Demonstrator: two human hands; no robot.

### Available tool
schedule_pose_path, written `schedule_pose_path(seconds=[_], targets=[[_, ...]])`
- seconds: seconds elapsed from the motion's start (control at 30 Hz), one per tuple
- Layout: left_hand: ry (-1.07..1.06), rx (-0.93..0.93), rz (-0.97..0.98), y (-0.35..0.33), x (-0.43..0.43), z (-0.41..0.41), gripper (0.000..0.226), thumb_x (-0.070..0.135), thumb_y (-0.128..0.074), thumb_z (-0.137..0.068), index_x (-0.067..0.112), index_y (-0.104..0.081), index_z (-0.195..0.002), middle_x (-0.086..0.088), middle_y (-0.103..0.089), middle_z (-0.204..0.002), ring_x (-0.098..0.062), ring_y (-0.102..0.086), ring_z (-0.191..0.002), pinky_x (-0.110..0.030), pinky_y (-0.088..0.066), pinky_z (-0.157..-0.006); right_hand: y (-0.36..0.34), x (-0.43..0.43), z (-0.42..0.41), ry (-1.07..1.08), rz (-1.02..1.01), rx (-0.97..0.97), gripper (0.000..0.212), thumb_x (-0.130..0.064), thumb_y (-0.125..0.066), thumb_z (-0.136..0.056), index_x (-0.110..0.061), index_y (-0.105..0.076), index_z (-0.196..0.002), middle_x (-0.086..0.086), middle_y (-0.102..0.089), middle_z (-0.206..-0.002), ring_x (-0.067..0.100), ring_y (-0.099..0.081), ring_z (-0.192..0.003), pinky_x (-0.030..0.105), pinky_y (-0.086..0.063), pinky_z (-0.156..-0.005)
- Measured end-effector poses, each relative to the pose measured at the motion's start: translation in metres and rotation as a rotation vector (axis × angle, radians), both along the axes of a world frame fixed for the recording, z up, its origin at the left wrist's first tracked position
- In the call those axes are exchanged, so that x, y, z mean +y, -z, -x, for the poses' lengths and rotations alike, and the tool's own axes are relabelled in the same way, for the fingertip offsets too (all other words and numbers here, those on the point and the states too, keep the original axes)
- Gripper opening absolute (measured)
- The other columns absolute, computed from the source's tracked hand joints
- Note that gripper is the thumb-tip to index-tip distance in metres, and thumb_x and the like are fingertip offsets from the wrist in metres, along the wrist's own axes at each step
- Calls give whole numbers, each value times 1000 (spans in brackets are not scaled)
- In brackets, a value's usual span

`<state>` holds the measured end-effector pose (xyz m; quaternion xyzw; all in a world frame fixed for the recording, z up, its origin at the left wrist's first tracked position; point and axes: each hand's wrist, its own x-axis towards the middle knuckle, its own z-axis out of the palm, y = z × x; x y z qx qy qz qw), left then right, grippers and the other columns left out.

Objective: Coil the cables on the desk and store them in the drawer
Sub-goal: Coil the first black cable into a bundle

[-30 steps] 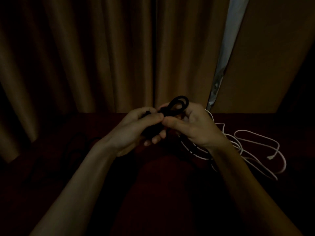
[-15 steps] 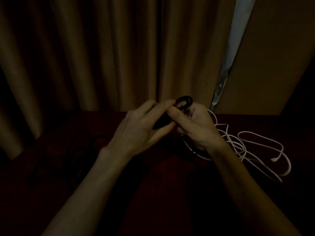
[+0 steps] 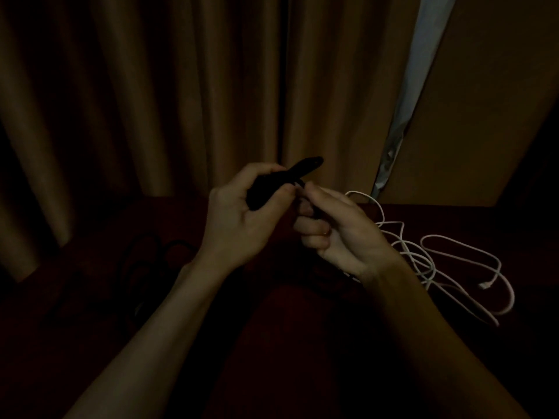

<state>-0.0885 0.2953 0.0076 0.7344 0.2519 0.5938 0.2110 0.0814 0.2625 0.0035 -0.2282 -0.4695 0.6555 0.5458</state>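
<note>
Head: left hand (image 3: 239, 219) round cable (image 3: 302, 168)

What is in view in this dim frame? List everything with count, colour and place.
black cable: one, black, bundled, held above the desk
white cable: apparently one, white, loose loops on the desk at right
dark cables: count unclear, black, on the desk at left
desk: one, dark red, under the hands
curtain: brown, behind the desk
left hand: grips the black cable
right hand: pinches the black cable's end
</note>
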Motion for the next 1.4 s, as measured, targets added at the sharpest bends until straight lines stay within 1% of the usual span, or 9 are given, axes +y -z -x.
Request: schedule_pose_path(seconds=[0.17, 0.27, 0.43, 0.57, 0.7, 0.8, 1.0, 1.13, 1.4], targets=[[314, -177, 388, -8, -16, -14, 16, 23, -60, -98, 12, -70, -104, -11, -64, -73, -19, -54, -53, -26, -40, -43, 0, 0, -8, -29, -155, -44, 47, -18, -59, -95, -28, -52, -140, -12, -65, -82, 4, -17, -49, 23, -12, -46], [502, -120, 588, -11, -16, -11, 26, 29, -55, -102, 8, -70, -101, -4, -61, -69, -11, -43, -43, -18, -27, -40, -1, -2, -18, -91, -229, -103, 51, -24, -77, -87, -26, -62, -136, 1, -62, -79, 1, -29, -45, 21, -15, -43], [650, 9, 715, -13, -12, -1, 28, 35, -53, -91, 31, -80, -100, -4, -59, -69, -7, -38, -39, -19, -16, -40, -3, -8, -20, 69, -311, -383, 38, -10, -70, -89, -19, -66, -126, -1, -68, -76, 18, -25, -50, 29, -15, -44], [678, 77, 719, -16, -13, 6, 29, 29, -55, -91, 26, -77, -110, -5, -60, -70, -8, -41, -40, -24, -19, -40, -7, -12, -15, 155, -415, -413, 39, 4, -67, -89, -4, -61, -126, -4, -74, -89, 11, -68, -77, 19, -52, -68], [620, 194, 591, -21, -15, 14, 20, 4, -61, -86, 8, -66, -105, 4, -61, -65, -5, -50, -47, -16, -37, -44, -8, -8, -11, 361, -505, -548, 36, -5, -76, -84, 1, -68, -119, 8, -71, -103, 21, -71, -94, 30, -55, -82], [388, 339, 424, -21, -11, 17, 46, -9, -72, -83, 12, -56, -121, 3, -68, -82, -7, -59, -56, -19, -45, -49, -6, -5, -10, 486, -537, -623, 27, -14, -80, -82, -13, -73, -108, 15, -72, -105, 37, -67, -98, 45, -53, -84], [45, 464, -205, -10, -3, 8, 47, 25, -81, -84, 13, -56, -122, 8, -64, -109, 2, -62, -92, -12, -48, -73, -8, -10, -4, 502, -426, -481, 27, -23, -75, -78, -6, -70, -99, 2, -75, -86, 12, -71, -82, 22, -55, -71], [-127, 501, -492, -3, 7, 13, 48, 38, -72, -94, 10, -60, -132, -4, -67, -120, -12, -66, -104, -30, -56, -79, -8, -9, 1, 511, -406, -458, 25, -25, -73, -80, -4, -66, -92, -8, -65, -63, 2, -58, -54, 15, -43, -52], [-208, 448, -490, 14, 7, 1, 41, 37, -51, -102, 14, -47, -135, -11, -61, -110, -21, -63, -86, -39, -57, -60, -9, -10, 9, 419, -313, -413, 24, -40, -66, -88, -20, -66, -73, 2, -40, -55, 8, -33, -42, 22, -25, -40]])
